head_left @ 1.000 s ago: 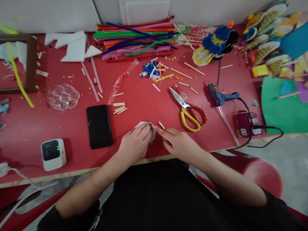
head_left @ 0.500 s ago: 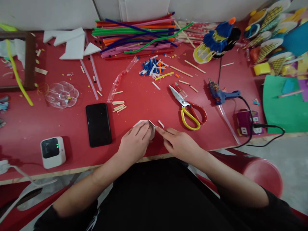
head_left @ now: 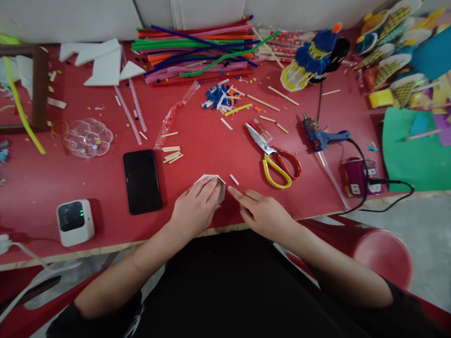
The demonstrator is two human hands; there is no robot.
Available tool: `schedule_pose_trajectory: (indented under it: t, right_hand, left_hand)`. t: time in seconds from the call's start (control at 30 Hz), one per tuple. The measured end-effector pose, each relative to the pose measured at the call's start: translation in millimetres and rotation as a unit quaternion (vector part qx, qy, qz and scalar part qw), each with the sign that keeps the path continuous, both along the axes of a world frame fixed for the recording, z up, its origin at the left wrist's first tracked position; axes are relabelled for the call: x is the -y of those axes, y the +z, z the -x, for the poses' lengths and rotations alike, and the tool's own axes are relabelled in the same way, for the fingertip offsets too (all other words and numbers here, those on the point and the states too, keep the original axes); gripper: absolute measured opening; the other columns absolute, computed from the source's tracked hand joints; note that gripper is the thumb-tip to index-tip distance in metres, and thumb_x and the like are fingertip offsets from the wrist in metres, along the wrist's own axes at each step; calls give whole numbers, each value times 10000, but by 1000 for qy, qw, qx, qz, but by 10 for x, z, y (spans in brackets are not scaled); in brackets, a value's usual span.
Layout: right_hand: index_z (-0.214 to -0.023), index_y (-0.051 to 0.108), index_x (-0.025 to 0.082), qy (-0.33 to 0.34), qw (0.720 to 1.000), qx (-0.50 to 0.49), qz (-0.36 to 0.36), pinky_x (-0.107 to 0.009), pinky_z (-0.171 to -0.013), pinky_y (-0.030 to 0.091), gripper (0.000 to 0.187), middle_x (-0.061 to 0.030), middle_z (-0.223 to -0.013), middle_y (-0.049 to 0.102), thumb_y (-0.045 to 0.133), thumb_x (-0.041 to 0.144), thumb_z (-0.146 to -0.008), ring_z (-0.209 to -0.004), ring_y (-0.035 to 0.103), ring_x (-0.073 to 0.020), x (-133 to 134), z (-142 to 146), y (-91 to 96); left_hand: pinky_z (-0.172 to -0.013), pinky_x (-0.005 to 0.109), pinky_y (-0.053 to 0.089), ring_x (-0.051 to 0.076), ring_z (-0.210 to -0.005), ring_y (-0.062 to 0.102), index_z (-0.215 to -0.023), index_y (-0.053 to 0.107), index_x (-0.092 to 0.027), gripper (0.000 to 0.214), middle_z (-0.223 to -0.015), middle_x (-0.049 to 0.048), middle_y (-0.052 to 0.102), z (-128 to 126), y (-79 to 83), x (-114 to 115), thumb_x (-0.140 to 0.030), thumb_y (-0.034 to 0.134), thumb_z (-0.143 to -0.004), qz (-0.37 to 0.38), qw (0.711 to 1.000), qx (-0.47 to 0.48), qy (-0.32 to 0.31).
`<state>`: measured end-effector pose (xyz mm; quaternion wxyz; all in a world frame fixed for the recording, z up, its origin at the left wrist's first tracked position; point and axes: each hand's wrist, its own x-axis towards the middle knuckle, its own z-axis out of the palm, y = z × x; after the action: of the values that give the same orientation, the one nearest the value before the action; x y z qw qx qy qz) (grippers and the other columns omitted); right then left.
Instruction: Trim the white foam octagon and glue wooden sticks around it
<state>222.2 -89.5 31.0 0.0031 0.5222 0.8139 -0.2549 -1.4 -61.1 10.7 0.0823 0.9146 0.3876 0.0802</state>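
White, the small piece (head_left: pixel 221 192) is under the left hand (head_left: pixel 195 205), near the front of the red table (head_left: pixel 207 143). I can't tell if that hand grips it. The right hand (head_left: pixel 262 212) points one finger just beside it, the others bent; I can't tell if it holds anything. Scissors (head_left: pixel 268 149) lie near.

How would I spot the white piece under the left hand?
At the near side of the red table, find the left hand. Beneath it, partly hidden, lies the white piece. Unlike the narrow strip to its right, it is broad and angular.
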Motion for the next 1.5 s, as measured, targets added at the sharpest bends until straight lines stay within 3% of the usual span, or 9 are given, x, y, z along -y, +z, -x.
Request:
schedule_pose_trajectory:
  t: [0.6, 0.73, 0.83, 0.93, 1.03, 1.17, 1.27, 1.37, 1.5]
  right_hand:
    - [-1443, 571, 182, -44, 998, -16, -46, -266, -493, 427, 552, -53, -855, 673, 427, 138, -911, -570, 602, -152, 324, -151, 3]
    - [-1427, 575, 225, -101, 990, -95, -27, -281, -559, 490, 518, -53, -879, 687, 463, 166, -924, -628, 623, -162, 362, -199, -8]
    - [-1409, 551, 255, -210, 949, -236, -10, -288, -625, 538, 477, -33, -886, 692, 540, 220, -934, -669, 643, -156, 312, -160, -11]
    - [-1305, 561, 246, -321, 868, -371, 75, -274, -563, 537, 397, -1, -839, 671, 605, 284, -912, -600, 639, -136, 167, -43, -30]
    - [-1097, 596, 229, -338, 810, -447, 173, -275, -544, 538, 239, -10, -911, 698, 634, 314, -877, -548, 631, -111, -54, 73, -74]
    - [-1004, 592, 237, -339, 783, -477, 212, -277, -508, 516, 220, -1, -944, 716, 665, 331, -819, -496, 605, -100, -356, 119, -125]
    - [-979, 593, 245, -363, 757, -496, 222, -281, -496, 499, 225, 8, -957, 736, 668, 326, -783, -473, 586, -98, -534, 97, -141]
    - [-946, 597, 231, -375, 740, -503, 241, -292, -497, 493, 233, 3, -948, 745, 681, 320, -747, -458, 577, -100, -661, 75, -153]
    - [-941, 598, 213, -386, 726, -502, 269, -285, -462, 467, 277, -25, -953, 763, 700, 339, -716, -442, 572, -104, -758, 59, -167]
  left_hand:
    - [-1049, 420, 527, 316, -1290, 593, -1373, 574, -41, 468, -1389, 162, 651, 10, -9, -20, -318, 561, -995, -18, 999, -15, -24]
    - [-991, 411, 523, 304, -1246, 607, -1328, 608, -53, 435, -1360, 152, 671, -5, 23, -11, -329, 563, -995, -38, 999, -2, -2]
    - [-884, 436, 516, 309, -1129, 635, -1307, 631, -92, 485, -1347, 134, 679, -34, 60, -5, -442, 584, -975, -50, 999, -14, 13]
    - [-779, 459, 484, 329, -1016, 628, -1332, 620, -99, 676, -1307, 151, 691, -45, 75, -9, -641, 541, -934, -65, 997, -16, 34]
    - [-782, 464, 462, 343, -1018, 616, -1283, 647, -85, 713, -1215, 179, 713, 2, 82, -16, -686, 474, -940, -96, 994, 24, 56]
    - [-861, 427, 474, 311, -1067, 636, -1163, 701, -99, 440, -1151, 149, 743, 116, 105, 20, -472, 546, -989, -97, 993, 54, 25]
    - [-993, 406, 463, 285, -1193, 627, -1207, 695, -129, 337, -1243, 115, 734, 150, 88, 86, -356, 574, -990, -66, 996, 43, -34]
    - [-1125, 432, 399, 290, -1358, 537, -1344, 630, -162, 462, -1448, 101, 623, 118, 25, 131, -419, 620, -959, -22, 998, 15, -61]
    - [-1189, 477, 345, 317, -1455, 436, -1477, 509, -164, 732, -1568, 98, 495, 72, -51, 120, -555, 680, -882, 18, 999, -20, -44]
